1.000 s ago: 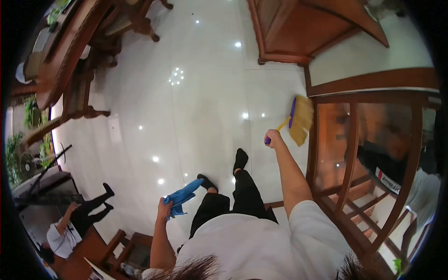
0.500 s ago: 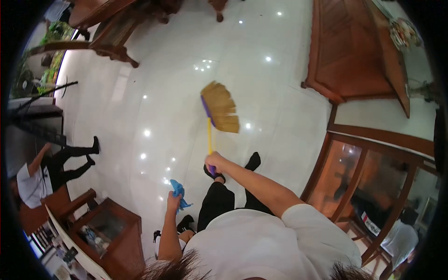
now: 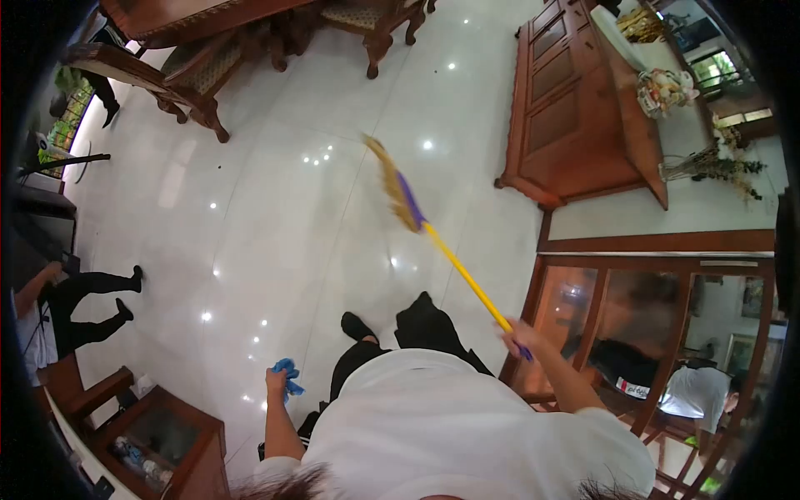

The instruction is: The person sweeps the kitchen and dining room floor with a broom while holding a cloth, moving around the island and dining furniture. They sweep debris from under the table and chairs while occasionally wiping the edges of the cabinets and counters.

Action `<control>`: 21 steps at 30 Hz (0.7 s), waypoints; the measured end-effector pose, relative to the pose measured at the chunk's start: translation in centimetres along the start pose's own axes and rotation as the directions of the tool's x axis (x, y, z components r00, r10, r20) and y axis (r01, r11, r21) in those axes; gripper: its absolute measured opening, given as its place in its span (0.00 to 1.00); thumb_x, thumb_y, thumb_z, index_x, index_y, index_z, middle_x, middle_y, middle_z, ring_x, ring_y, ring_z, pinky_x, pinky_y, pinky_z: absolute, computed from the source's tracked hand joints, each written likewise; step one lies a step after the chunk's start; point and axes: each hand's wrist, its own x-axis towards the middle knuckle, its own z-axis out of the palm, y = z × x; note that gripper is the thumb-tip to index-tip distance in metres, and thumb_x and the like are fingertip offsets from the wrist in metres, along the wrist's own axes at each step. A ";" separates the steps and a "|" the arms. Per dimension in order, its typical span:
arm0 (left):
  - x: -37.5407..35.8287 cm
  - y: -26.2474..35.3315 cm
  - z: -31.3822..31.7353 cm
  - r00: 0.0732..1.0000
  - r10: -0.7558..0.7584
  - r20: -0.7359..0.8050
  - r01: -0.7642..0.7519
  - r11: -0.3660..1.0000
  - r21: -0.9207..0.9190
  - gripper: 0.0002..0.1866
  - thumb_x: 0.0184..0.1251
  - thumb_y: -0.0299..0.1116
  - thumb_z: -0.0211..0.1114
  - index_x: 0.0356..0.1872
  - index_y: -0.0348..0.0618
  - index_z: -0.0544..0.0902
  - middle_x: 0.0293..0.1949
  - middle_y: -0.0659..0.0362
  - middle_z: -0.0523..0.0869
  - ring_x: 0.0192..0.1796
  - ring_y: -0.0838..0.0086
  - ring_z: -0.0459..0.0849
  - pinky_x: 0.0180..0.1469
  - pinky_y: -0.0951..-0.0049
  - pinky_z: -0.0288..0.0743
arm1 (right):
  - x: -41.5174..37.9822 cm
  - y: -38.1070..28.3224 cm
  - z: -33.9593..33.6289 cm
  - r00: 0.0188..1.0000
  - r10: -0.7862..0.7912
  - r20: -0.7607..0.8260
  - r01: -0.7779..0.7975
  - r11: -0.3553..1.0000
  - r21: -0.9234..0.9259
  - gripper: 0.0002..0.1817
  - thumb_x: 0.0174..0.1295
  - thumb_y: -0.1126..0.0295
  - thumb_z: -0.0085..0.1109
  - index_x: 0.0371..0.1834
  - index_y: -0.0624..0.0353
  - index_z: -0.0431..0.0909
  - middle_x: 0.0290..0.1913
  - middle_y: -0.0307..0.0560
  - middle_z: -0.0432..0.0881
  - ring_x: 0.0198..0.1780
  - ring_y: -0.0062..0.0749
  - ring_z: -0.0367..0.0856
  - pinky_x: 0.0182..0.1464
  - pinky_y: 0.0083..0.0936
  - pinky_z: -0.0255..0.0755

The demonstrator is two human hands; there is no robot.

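Right hand (image 3: pixel 518 337) is clamped round the purple grip end of the broom (image 3: pixel 433 237), out at four o'clock from the body, so the yellow shaft slants up toward eleven and the straw head (image 3: pixel 388 179) sits low over the white floor (image 3: pixel 275 192) — an angle suited to sweeping. Left hand (image 3: pixel 275 382), down at seven o'clock, is closed on a bunched blue cloth (image 3: pixel 287 372), kept clear of the broom. Another person (image 3: pixel 62 308) stands at nine o'clock; a wooden cabinet (image 3: pixel 575 117) sits at one.
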 end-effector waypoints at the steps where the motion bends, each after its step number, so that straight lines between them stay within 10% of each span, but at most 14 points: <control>1: 0.6 0.4 0.3 1.000 0.006 0.011 -0.006 1.000 -0.013 0.13 0.50 0.24 0.55 0.36 0.29 0.65 0.26 0.51 0.77 0.22 0.68 0.79 0.21 0.72 0.74 | -1.4 4.8 -1.0 0.997 0.074 -0.034 -0.073 0.997 0.038 0.17 0.53 0.74 0.48 0.48 0.59 0.64 0.08 0.39 0.63 0.08 0.25 0.62 0.12 0.21 0.59; 3: 3.8 -0.5 0.4 1.000 -0.022 -0.022 0.022 1.000 -0.005 0.14 0.51 0.23 0.52 0.40 0.31 0.65 0.28 0.46 0.77 0.22 0.61 0.80 0.12 0.64 0.74 | -4.3 10.5 -0.5 0.950 0.311 0.014 -0.254 0.749 0.612 0.10 0.51 0.72 0.50 0.37 0.59 0.65 0.09 0.38 0.61 0.09 0.26 0.61 0.11 0.18 0.58; 7: 10.3 -1.5 0.4 0.986 0.154 0.072 -0.151 0.988 -0.044 0.10 0.53 0.24 0.50 0.36 0.31 0.67 0.26 0.48 0.77 0.17 0.62 0.78 0.10 0.62 0.73 | 1.4 12.3 2.9 0.805 0.592 0.035 -0.460 0.585 0.668 0.11 0.52 0.68 0.46 0.15 0.56 0.61 0.11 0.38 0.61 0.11 0.25 0.59 0.09 0.17 0.57; 8: 8.4 1.9 0.8 0.988 0.126 0.086 -0.125 0.992 -0.020 0.09 0.53 0.26 0.50 0.35 0.31 0.68 0.25 0.48 0.77 0.19 0.63 0.78 0.14 0.64 0.74 | 0.9 6.8 3.7 0.879 0.470 -0.083 -0.268 0.631 0.728 0.12 0.52 0.68 0.44 0.12 0.54 0.58 0.11 0.38 0.61 0.11 0.25 0.60 0.10 0.17 0.57; 10: 7.1 6.5 1.6 0.997 0.082 -0.008 -0.082 0.995 0.061 0.12 0.50 0.28 0.55 0.34 0.31 0.68 0.26 0.50 0.76 0.23 0.65 0.76 0.20 0.67 0.71 | 5.2 0.7 1.3 0.845 0.522 0.114 -0.240 0.180 0.954 0.13 0.50 0.68 0.41 0.10 0.53 0.57 0.11 0.37 0.61 0.11 0.25 0.61 0.10 0.17 0.58; 11: 6.5 8.7 2.3 0.994 0.048 -0.096 -0.036 0.991 0.129 0.15 0.47 0.30 0.59 0.34 0.32 0.68 0.27 0.51 0.76 0.27 0.68 0.74 0.26 0.69 0.69 | 11.4 2.0 -1.7 0.715 0.518 0.470 -0.333 -0.338 0.880 0.12 0.49 0.69 0.41 0.11 0.52 0.58 0.10 0.36 0.60 0.11 0.25 0.61 0.10 0.17 0.59; 13: 5.2 11.6 2.7 0.989 0.107 -0.098 -0.089 0.981 0.173 0.14 0.48 0.30 0.59 0.33 0.33 0.68 0.27 0.51 0.76 0.26 0.70 0.75 0.26 0.70 0.69 | 20.7 1.9 -6.1 0.698 0.418 0.581 -0.264 -0.604 0.752 0.11 0.46 0.67 0.46 0.14 0.57 0.58 0.20 0.44 0.64 0.14 0.25 0.65 0.12 0.17 0.64; 17: 2.6 16.8 5.0 0.977 0.042 -0.209 0.007 0.973 0.231 0.15 0.46 0.31 0.61 0.33 0.33 0.69 0.26 0.51 0.77 0.28 0.68 0.76 0.26 0.68 0.71 | 33.5 -12.6 -16.5 0.472 0.228 0.852 -0.448 -0.770 0.454 0.11 0.46 0.67 0.46 0.14 0.57 0.58 0.17 0.42 0.60 0.16 0.27 0.65 0.16 0.22 0.66; 18: 2.9 15.5 5.0 0.969 0.000 -0.247 0.044 0.984 0.171 0.16 0.46 0.31 0.61 0.33 0.32 0.69 0.26 0.51 0.77 0.28 0.67 0.77 0.26 0.68 0.71 | 38.2 -14.4 -19.3 0.692 0.078 0.717 -0.498 -0.667 0.554 0.10 0.45 0.67 0.46 0.18 0.60 0.58 0.22 0.46 0.61 0.19 0.29 0.66 0.17 0.23 0.67; 21: 3.4 14.4 6.3 0.950 -0.260 -0.172 0.294 0.932 0.214 0.17 0.45 0.32 0.61 0.34 0.30 0.68 0.28 0.47 0.77 0.32 0.63 0.78 0.30 0.66 0.72 | 46.6 -29.5 -29.4 0.638 0.037 0.769 -0.518 -0.718 0.464 0.11 0.45 0.66 0.48 0.20 0.61 0.59 0.19 0.41 0.63 0.15 0.26 0.67 0.14 0.23 0.70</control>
